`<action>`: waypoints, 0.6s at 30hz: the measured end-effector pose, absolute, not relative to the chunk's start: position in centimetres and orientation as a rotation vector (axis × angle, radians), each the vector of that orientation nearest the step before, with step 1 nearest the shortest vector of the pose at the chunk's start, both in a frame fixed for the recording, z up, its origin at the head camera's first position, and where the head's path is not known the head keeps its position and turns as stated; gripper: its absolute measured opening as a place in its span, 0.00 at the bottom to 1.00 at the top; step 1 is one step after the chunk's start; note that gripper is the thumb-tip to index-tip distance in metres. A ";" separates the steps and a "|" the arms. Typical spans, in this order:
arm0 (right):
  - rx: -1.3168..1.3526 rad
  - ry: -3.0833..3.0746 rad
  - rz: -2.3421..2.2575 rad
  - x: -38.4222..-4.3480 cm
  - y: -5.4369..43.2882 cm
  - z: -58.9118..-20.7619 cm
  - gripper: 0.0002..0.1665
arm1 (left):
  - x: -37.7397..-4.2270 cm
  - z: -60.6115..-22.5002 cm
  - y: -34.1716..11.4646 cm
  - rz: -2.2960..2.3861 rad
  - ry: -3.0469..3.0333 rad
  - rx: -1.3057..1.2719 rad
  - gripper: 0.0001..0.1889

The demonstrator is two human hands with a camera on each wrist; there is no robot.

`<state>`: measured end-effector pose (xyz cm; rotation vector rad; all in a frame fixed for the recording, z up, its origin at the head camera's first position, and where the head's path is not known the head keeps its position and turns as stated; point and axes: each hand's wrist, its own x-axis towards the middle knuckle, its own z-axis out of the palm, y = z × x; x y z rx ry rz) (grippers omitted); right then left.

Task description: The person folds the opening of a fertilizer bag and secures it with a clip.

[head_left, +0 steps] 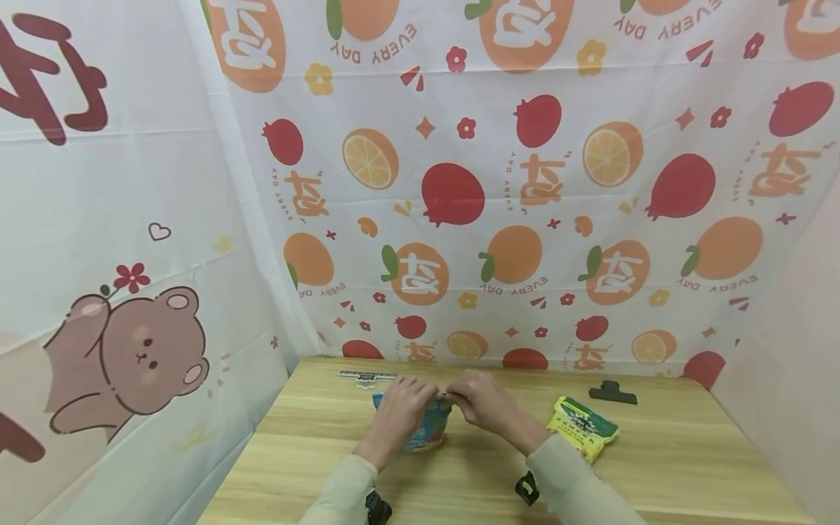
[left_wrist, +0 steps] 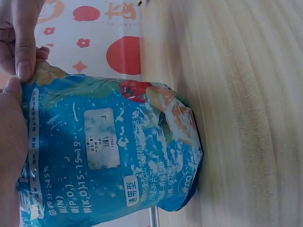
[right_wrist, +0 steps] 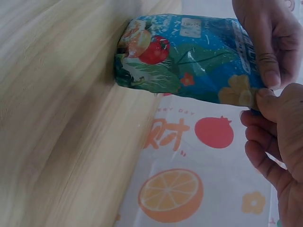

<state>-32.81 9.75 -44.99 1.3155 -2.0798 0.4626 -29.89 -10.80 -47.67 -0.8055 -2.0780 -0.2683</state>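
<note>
A blue plastic fertilizer bag [left_wrist: 113,142], printed with vegetables and a white label, stands upright on the wooden table. My left hand [head_left: 403,412] grips its top edge, the fingers lying over the bag in the head view. Beside it my right hand [head_left: 482,401] pinches the top corner between thumb and forefinger. In the right wrist view the right hand's thumb [right_wrist: 270,105] presses on the corner near a yellow flower print, close to the left hand [right_wrist: 272,42]. The bag's bottom rests on the tabletop [left_wrist: 236,113].
Right of the hands lies a yellow and green packet [head_left: 582,429], partly behind the right forearm. A black clip [head_left: 613,392] lies at the back right. At the back left is a white-and-black ruler-like clip [head_left: 366,378]. A fruit-print curtain [head_left: 453,255] hangs behind the table.
</note>
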 end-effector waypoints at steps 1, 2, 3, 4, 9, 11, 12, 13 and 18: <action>1.316 -2.077 0.458 -32.8 9.7 -45.0 0.02 | -30.0 -47.7 -10.9 -0.251 -2.075 -0.804 0.03; 1.315 -2.077 0.455 -32.8 9.7 -45.1 0.02 | -30.0 -47.8 -11.0 -0.239 -2.071 -0.801 0.04; 1.316 -2.076 0.453 -32.9 9.8 -45.2 0.02 | -30.0 -47.9 -11.1 -0.234 -2.064 -0.799 0.05; 1.318 -2.077 0.446 -32.9 9.8 -45.2 0.03 | -30.0 -47.9 -11.2 -0.232 -2.055 -0.799 0.06; 1.333 -2.091 0.435 -32.8 9.9 -45.1 0.03 | -30.0 -47.9 -11.9 -0.225 -2.033 -0.815 0.05; 1.330 -2.099 0.438 -32.8 9.8 -45.0 0.03 | -30.0 -47.8 -12.2 -0.218 -2.043 -0.813 0.04; 1.327 -2.105 0.440 -32.8 9.9 -45.0 0.03 | -30.0 -47.8 -12.4 -0.218 -2.045 -0.811 0.04; 1.325 -2.110 0.441 -32.8 9.9 -44.9 0.03 | -30.0 -47.8 -12.5 -0.215 -2.050 -0.803 0.05; 1.325 -2.129 0.467 -32.9 9.9 -44.9 0.03 | -30.0 -47.9 -13.7 -0.199 -2.048 -0.787 0.06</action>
